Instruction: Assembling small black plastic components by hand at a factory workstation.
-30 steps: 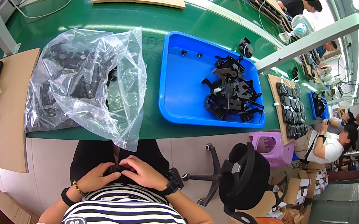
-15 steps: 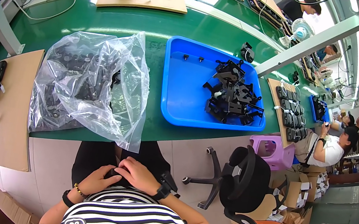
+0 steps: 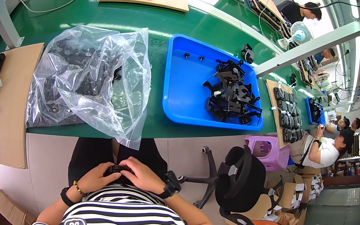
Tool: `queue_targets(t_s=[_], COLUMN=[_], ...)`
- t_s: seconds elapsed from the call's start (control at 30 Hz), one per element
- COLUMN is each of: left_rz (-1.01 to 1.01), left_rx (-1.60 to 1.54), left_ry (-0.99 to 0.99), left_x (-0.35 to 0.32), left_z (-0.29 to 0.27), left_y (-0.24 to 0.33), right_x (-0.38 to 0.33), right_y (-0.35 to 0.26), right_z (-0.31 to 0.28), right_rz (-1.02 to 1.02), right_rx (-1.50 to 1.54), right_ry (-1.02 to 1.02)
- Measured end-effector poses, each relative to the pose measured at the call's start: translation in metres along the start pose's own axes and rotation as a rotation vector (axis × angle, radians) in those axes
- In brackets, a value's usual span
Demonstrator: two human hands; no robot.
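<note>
Over my lap, my left hand [image 3: 98, 178] and my right hand [image 3: 142, 175] meet with fingers closed around a small black part [image 3: 117, 169]. Most of that part is hidden by the fingers, so its exact kind does not show. In front of me on the green table lies a clear plastic bag [image 3: 133, 90] filled with many small black parts. To its right stands a blue tray [image 3: 179, 88]. Black brackets [image 3: 234, 93] are heaped in the tray's right side, and two tiny black pieces lie near its far left wall.
Cardboard-coloured boards [image 3: 6, 130] bearing black units flank the work area. A metal post [image 3: 307, 48] rises behind the tray. An office chair [image 3: 240, 181] and a purple stool [image 3: 267, 152] stand at right. Co-workers [image 3: 327, 153] sit farther right. A fan [image 3: 301, 32] stands beyond.
Both hands stay together over my lap; the fingers have shifted and more of the small black part shows between them. The whole view has tilted slightly.
</note>
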State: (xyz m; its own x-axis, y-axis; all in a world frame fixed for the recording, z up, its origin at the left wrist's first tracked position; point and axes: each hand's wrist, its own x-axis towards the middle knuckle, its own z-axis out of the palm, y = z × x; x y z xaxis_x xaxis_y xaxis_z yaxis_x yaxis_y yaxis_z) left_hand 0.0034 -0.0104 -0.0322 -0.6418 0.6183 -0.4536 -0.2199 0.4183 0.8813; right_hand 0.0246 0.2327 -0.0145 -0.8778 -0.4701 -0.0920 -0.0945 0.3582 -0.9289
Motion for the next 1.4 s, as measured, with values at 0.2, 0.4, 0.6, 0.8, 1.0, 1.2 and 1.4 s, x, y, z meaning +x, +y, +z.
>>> queue_targets(t_s=[0.2,0.4,0.6,0.8,1.0,1.2,1.4], left_rz=[0.183,-0.023,0.079,-0.021,-0.073,-0.015,-0.087], left_rx=[0.08,0.061,0.124,0.137,0.138,0.169,0.16], left_ry=[0.065,0.04,0.078,0.036,0.021,0.043,0.018], left_x=[0.005,0.001,-0.002,-0.002,-0.008,-0.009,-0.006], left_z=[0.004,0.001,0.002,0.002,-0.002,0.002,-0.001], left_y=[-0.015,0.008,-0.002,0.025,0.03,0.027,0.029], right_x=[0.004,0.005,0.001,0.007,0.007,-0.002,0.0], right_y=[-0.003,-0.004,0.004,0.0,-0.001,-0.004,-0.001], right_z=[-0.001,0.006,0.003,0.011,0.015,0.002,0.011], right_rz=[0.072,0.073,0.062,0.111,0.041,0.056,0.048], right_rx=[0.024,-0.025,0.034,-0.091,-0.031,0.007,0.01], right_ry=[0.047,0.079,0.052,0.111,0.096,0.056,0.097])
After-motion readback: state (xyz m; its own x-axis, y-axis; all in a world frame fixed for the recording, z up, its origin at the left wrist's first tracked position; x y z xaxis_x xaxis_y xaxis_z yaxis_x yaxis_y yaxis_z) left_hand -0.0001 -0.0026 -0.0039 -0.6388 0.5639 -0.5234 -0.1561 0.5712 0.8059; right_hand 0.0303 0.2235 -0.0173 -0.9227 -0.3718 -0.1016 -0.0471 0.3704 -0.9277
